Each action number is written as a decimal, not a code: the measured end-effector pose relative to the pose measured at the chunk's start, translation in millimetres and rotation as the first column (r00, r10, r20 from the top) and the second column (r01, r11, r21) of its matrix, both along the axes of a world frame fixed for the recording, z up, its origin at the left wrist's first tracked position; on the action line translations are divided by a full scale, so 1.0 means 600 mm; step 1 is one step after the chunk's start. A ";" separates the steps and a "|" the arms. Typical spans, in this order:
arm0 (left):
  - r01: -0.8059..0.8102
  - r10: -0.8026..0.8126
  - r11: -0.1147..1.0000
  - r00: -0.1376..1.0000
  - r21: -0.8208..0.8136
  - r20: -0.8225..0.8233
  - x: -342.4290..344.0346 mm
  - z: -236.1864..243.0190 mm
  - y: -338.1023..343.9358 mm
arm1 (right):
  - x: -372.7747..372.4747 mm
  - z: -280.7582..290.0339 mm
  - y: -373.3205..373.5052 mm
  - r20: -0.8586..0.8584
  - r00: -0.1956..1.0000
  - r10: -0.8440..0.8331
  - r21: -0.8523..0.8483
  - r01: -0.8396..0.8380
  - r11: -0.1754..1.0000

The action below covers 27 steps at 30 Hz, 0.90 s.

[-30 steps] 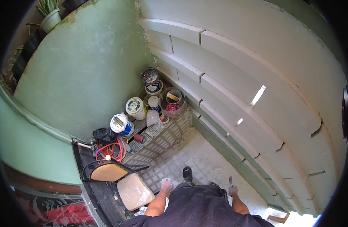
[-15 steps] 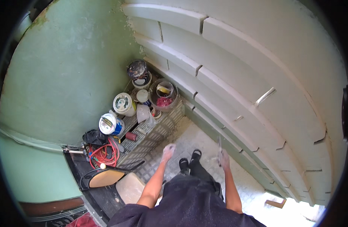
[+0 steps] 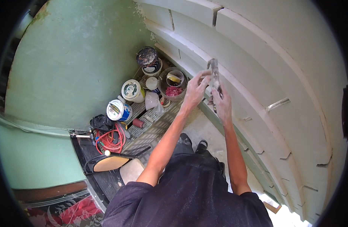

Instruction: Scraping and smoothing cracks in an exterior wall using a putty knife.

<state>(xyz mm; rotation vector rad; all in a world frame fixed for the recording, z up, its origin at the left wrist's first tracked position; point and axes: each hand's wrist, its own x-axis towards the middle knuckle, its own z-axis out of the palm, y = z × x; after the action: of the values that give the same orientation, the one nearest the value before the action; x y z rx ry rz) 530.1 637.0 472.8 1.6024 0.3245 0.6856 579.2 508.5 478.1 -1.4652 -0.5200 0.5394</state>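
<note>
My right hand [image 3: 222, 104], dusted with white, is closed round a long, narrow, dusty grey hand tool [image 3: 214, 70]. The tool points up and away from me, with a bend at its far end and a dark end below my fingers; its exact kind is unclear. Close to its left side is my left hand [image 3: 196, 90], also dusty, with fingers partly stretched out and apart. Its fingertips come up to the tool, but whether they touch it I cannot tell. Beyond both hands rises the pale wall [image 3: 249, 64] with raised horizontal bands and short slots cut in them.
Lidded buckets [image 3: 132, 90], a clear tub [image 3: 173, 84] with pink material and a red hose [image 3: 112, 138] crowd a slatted platform along the green wall [image 3: 79, 68]. A chair [image 3: 111, 164] stands at lower left. Light floor [image 3: 215, 136] shows around my feet.
Both hands have risen and moved forward, coming together near the banded wall. The tool has come up with my right hand. My view has shifted slightly.
</note>
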 end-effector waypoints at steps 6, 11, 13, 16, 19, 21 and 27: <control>0.020 -0.016 1.000 0.985 -0.022 0.171 0.055 0.088 0.036 | 0.025 0.039 0.106 0.045 0.989 -0.143 0.158 0.134 0.978; 0.053 -0.033 0.994 0.980 -0.097 0.194 0.081 0.100 0.096 | 0.024 0.063 0.164 0.013 0.985 -0.174 0.306 0.161 0.938; 0.098 -0.087 0.994 0.978 -0.051 0.188 0.089 0.112 0.119 | 0.016 0.068 0.192 0.035 0.970 -0.240 0.347 0.213 0.913; 0.147 -0.141 0.989 0.981 -0.034 0.133 0.096 0.135 0.141 | 0.019 0.065 0.217 0.094 0.944 -0.317 0.351 0.267 0.897; 0.199 -0.188 0.978 0.971 -0.061 0.150 0.111 0.146 0.158 | 0.004 0.080 0.224 -0.001 0.938 -0.347 0.333 0.327 0.884; 0.251 -0.237 0.962 0.963 -0.110 0.125 0.111 0.157 0.166 | -0.010 0.116 0.226 -0.185 0.962 -0.202 0.385 0.260 0.885; 0.370 -0.340 0.899 0.927 -0.235 0.157 0.127 0.163 0.179 | -0.026 0.156 0.241 -0.226 0.929 -0.294 0.388 0.363 0.847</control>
<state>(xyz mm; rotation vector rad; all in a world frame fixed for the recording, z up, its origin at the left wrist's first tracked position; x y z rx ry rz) 606.5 744.5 570.6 1.3169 0.0303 0.4269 563.8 653.1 571.9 -1.0485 -0.2277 0.2420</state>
